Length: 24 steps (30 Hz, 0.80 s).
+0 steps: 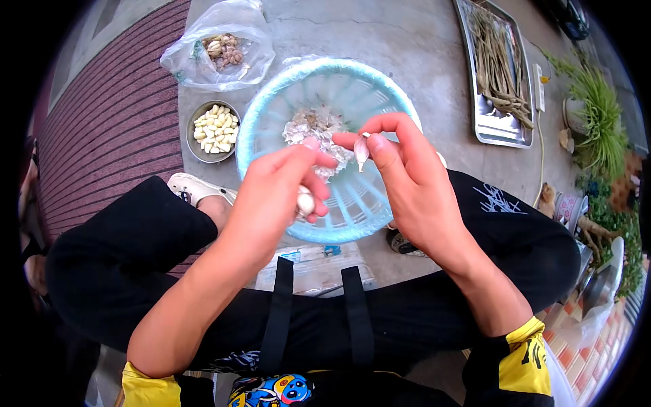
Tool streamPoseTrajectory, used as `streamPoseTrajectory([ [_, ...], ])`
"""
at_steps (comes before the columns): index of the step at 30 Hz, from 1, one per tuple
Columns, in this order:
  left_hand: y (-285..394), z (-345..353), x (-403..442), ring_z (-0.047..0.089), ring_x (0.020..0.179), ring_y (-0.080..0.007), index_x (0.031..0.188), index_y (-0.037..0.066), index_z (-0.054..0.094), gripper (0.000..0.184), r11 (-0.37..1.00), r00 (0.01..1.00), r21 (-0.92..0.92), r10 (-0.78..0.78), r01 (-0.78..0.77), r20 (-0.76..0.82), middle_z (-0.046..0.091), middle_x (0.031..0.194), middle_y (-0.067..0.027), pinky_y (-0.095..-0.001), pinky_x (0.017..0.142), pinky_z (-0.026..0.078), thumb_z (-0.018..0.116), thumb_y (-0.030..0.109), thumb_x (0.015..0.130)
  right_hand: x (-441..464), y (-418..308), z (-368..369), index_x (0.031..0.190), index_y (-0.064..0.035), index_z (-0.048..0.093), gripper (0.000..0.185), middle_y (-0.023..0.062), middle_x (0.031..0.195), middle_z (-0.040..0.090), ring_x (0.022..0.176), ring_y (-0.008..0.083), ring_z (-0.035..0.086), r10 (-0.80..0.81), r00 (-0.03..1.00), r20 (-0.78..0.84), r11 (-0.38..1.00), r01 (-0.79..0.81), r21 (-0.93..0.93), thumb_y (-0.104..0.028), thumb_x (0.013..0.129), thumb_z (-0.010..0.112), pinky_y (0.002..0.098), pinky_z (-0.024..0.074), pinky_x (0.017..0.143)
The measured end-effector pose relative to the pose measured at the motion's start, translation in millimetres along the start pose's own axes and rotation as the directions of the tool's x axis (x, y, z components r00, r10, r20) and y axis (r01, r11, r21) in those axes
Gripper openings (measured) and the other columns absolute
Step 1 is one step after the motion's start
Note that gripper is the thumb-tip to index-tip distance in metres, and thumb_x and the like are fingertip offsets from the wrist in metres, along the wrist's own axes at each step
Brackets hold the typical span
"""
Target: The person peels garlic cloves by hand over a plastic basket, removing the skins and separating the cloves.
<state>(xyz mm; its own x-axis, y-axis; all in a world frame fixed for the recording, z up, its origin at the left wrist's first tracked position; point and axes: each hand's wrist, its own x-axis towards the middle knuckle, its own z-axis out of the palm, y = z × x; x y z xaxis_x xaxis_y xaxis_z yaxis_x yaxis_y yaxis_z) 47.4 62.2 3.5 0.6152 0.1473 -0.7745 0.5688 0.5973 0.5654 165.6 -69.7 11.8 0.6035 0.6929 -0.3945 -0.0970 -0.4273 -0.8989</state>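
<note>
Over a blue plastic basket [397, 102] lined with clear film, my right hand [410, 159] pinches a garlic clove [361, 150] with pinkish skin between thumb and fingers. My left hand [274, 180] is curled at the basket's left side, its lower fingers wrapped round whitish garlic [305, 201]. Loose papery garlic skins [315, 129] lie inside the basket, partly behind both hands. To the left, a metal bowl [192, 144] holds several peeled cloves [217, 129].
A clear plastic bag [254, 51] with garlic bulbs [222, 51] lies at the upper left. At the upper right is a metal tray [502, 136] of dried stalks [498, 64]. Potted plants [600, 115] stand at the far right, near a power strip [538, 88].
</note>
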Motion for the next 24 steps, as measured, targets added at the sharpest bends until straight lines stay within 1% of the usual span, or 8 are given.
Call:
streamPoseTrajectory([
  [4,-8.1,7.7,2.6,0.056,0.065,-0.0084,0.109,0.001,0.062,0.028,0.965,0.976,-0.256,0.101,-0.049,0.195,0.063,0.09,-0.0033,-0.0216,0.056,0.043,0.051,0.025,0.099,-3.1,4.6,11.5,0.104,-0.0018,0.054,0.011,0.0155,0.099,0.066,0.092,0.024,0.065,-0.008,1.0,-0.019,0.969,0.013,0.248,-0.009,0.097,0.05,0.036,0.0493,0.079],
  [6,-10.8,10.5,3.1,0.057,0.065,-0.0088,0.106,0.0,0.062,0.026,0.973,0.986,-0.195,0.144,-0.125,0.088,0.064,0.085,-0.0045,-0.0223,0.057,0.043,0.054,0.024,0.098,2.9,9.6,3.3,0.104,-0.0029,0.055,0.012,0.0169,0.093,0.061,0.086,0.0318,0.061,-0.4,0.912,0.095,0.803,0.398,-0.444,-0.006,0.092,0.054,0.0389,0.0492,0.074],
  [10,-13.7,12.9,7.0,0.054,0.07,-0.0047,0.105,0.002,0.063,0.02,0.95,0.958,0.123,0.285,-0.286,0.032,0.063,0.083,-0.0009,-0.0199,0.059,0.042,0.055,0.019,0.097,1.6,10.9,-3.0,0.089,-0.0014,0.051,0.013,0.0164,0.085,0.057,0.084,0.0341,0.059,-0.39,0.881,0.267,0.56,0.457,-0.691,-0.01,0.085,0.06,0.042,0.049,0.068],
  [12,-16.6,16.7,11.3,0.054,0.071,-0.005,0.102,0.001,0.063,0.019,0.926,0.953,0.227,0.301,-0.303,0.04,0.062,0.08,-0.0002,-0.0207,0.062,0.043,0.054,0.017,0.097,4.1,20.4,-8.3,0.086,-0.0023,0.05,0.02,0.0171,0.079,0.058,0.073,0.0368,0.061,-0.376,0.866,0.328,0.489,0.487,-0.724,-0.02,0.087,0.059,0.0454,0.0488,0.063],
  [14,-22.8,16.8,16.3,0.055,0.072,-0.0066,0.099,0.0,0.061,0.018,0.666,0.873,0.599,0.473,-0.444,0.12,0.062,0.078,0.0,-0.0221,0.065,0.044,0.054,0.016,0.097,3.4,23.2,-11.8,0.086,-0.0005,0.05,0.023,0.0201,0.074,0.061,0.069,0.0399,0.061,-0.298,0.879,0.372,0.502,0.476,-0.722,-0.022,0.089,0.057,0.0482,0.0488,0.061],
  [19,-34.0,15.7,14.7,0.055,0.072,-0.0069,0.096,0.0,0.06,0.015,0.686,0.874,0.567,0.467,-0.455,0.137,0.061,0.078,-0.0005,-0.0228,0.066,0.045,0.053,0.014,0.096,-0.3,32.9,-10.7,0.081,0.0031,0.052,0.028,0.0255,0.068,0.06,0.068,0.0439,0.061,-0.201,0.913,0.356,0.605,0.402,-0.688,-0.022,0.093,0.053,0.0498,0.0482,0.061],
  [22,-34.0,10.5,14.2,0.054,0.074,-0.0056,0.099,0.001,0.061,0.015,0.723,0.907,0.558,0.392,-0.408,0.155,0.06,0.081,0.0003,-0.0203,0.067,0.044,0.053,0.013,0.096,-0.5,39.4,-9.7,0.081,0.0031,0.053,0.023,0.025,0.067,0.06,0.066,0.0442,0.06,-0.347,0.801,0.489,0.5,0.598,-0.626,-0.018,0.091,0.054,0.0487,0.048,0.061],
  [24,-40.0,7.2,19.2,0.054,0.074,-0.0053,0.102,0.0,0.061,0.017,0.785,0.885,0.412,0.435,-0.464,0.167,0.06,0.082,0.0009,-0.0203,0.066,0.044,0.053,0.014,0.097,5.8,49.7,-11.2,0.084,0.0003,0.05,0.015,0.0135,0.066,0.051,0.051,0.0314,0.053,-0.583,0.634,0.508,0.328,0.756,-0.567,-0.011,0.094,0.049,0.0401,0.0439,0.051],
])
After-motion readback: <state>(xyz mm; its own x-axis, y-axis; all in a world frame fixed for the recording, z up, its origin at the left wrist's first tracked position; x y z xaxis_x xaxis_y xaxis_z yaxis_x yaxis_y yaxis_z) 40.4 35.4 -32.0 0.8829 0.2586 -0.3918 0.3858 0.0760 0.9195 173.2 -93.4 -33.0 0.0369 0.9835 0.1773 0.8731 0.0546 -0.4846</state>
